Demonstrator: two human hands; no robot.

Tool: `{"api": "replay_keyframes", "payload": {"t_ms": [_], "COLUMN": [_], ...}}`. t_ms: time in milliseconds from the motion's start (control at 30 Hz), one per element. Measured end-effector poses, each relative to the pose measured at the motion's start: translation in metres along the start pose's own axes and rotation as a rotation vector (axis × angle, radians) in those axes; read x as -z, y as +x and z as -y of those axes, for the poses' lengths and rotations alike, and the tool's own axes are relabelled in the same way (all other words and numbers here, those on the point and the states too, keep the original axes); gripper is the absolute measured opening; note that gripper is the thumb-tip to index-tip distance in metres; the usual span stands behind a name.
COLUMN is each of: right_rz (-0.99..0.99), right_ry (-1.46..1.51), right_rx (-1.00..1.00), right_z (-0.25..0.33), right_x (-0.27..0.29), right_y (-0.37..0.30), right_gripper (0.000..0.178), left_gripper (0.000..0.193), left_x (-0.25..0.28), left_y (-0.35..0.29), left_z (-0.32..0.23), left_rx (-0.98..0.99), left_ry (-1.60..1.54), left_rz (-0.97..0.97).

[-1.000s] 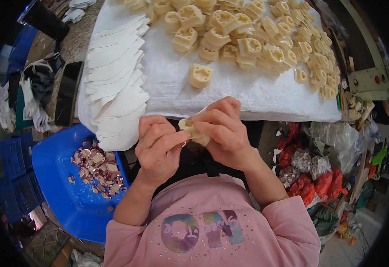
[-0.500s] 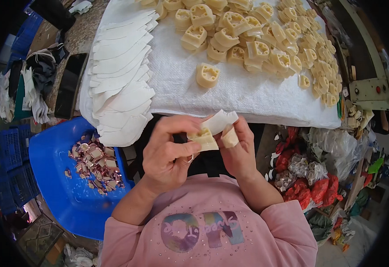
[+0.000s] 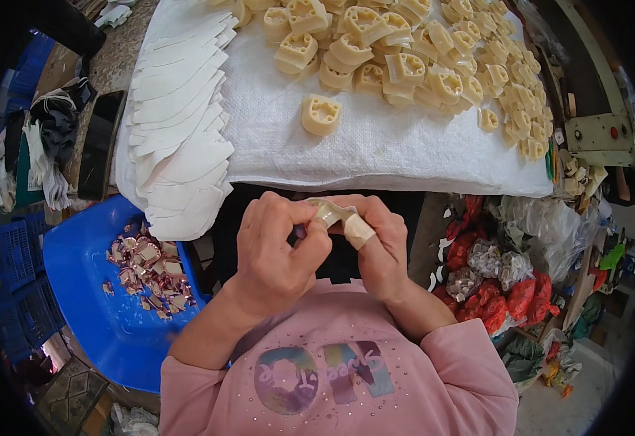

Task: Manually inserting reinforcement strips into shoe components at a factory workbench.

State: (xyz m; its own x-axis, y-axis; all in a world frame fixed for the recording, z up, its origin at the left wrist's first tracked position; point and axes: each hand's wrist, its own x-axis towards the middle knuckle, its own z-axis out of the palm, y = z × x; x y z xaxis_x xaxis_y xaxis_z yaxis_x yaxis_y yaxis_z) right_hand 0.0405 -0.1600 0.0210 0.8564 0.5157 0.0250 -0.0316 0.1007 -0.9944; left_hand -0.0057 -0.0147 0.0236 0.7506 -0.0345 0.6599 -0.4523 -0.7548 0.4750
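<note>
- Just off the near edge of the worktop (image 3: 295, 158), around its middle, a cream moulded piece (image 3: 323, 215) is held up with a white strip (image 3: 345, 211) curving against it, both partly hidden.
- Left hand (image 3: 277, 243): fingers narrow, thumb and forefinger pinching the piece.
- Right hand (image 3: 379, 253): fingers curled behind the strip, the thumb, in a tan wrap (image 3: 359, 231), in front of them.
- Half a second ago the piece's hollow showed and the strip stood up above the right hand; now the hands are closer together and the strip sits lower, against the piece.
- Toward the worktop's far edge and right side spreads a heap of moulded pieces (image 3: 404, 69); a lone moulded piece (image 3: 321, 115) remains apart, left of centre.
- Along the left edge, overlapping white strips (image 3: 179, 131) lie as before.
- Below the near left corner, a blue tub (image 3: 92, 305) holds shiny pink pieces (image 3: 150, 265).
</note>
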Motion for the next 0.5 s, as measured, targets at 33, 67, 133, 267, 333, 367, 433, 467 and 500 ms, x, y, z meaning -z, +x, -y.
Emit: {"api": "replay_keyframes", "payload": {"t_ms": [33,67,133,267,333,367,433,467,500], "right_rz": [-0.003,0.027,0.075,0.21,0.248,0.311,0.368,0.426,0.421], "right_ry": [-0.001,-0.146,-0.333,-0.046,0.101,0.105,0.217,0.327,0.328], "right_rx": [-0.001,0.018,0.073,-0.118,-0.225,-0.289,-0.273,-0.253,-0.253], "right_z": [0.001,0.003,-0.001,0.002,-0.009,-0.01,-0.011,-0.011,-0.01], "right_x": [0.001,0.001,0.004,0.023,0.034,0.039,0.04,0.039,0.038], "right_y": [0.001,0.003,0.006,0.018,0.026,0.029,0.031,0.031,0.032], "right_gripper": [0.024,0.024,0.025,0.042,0.033,0.031,0.031,0.034,0.034], "left_gripper": [0.016,0.015,0.015,0.017,0.016,0.016,0.022,0.022,0.022], "left_x": [-0.001,-0.001,-0.001,0.001,0.0,0.0,-0.001,0.0,0.001], "left_y": [0.0,0.0,-0.002,-0.011,-0.012,-0.012,-0.009,-0.008,-0.008], "left_z": [0.0,0.001,0.005,0.009,0.008,0.007,0.003,0.002,0.003], "left_rx": [0.022,0.045,0.083,0.301,0.329,0.357,0.332,0.3,0.266], "left_ry": [0.021,0.042,0.001,-0.355,-0.486,-0.617,-0.659,-0.635,-0.615], "left_rz": [0.007,0.014,0.036,-0.02,-0.016,-0.014,-0.03,0.003,0.037]}}
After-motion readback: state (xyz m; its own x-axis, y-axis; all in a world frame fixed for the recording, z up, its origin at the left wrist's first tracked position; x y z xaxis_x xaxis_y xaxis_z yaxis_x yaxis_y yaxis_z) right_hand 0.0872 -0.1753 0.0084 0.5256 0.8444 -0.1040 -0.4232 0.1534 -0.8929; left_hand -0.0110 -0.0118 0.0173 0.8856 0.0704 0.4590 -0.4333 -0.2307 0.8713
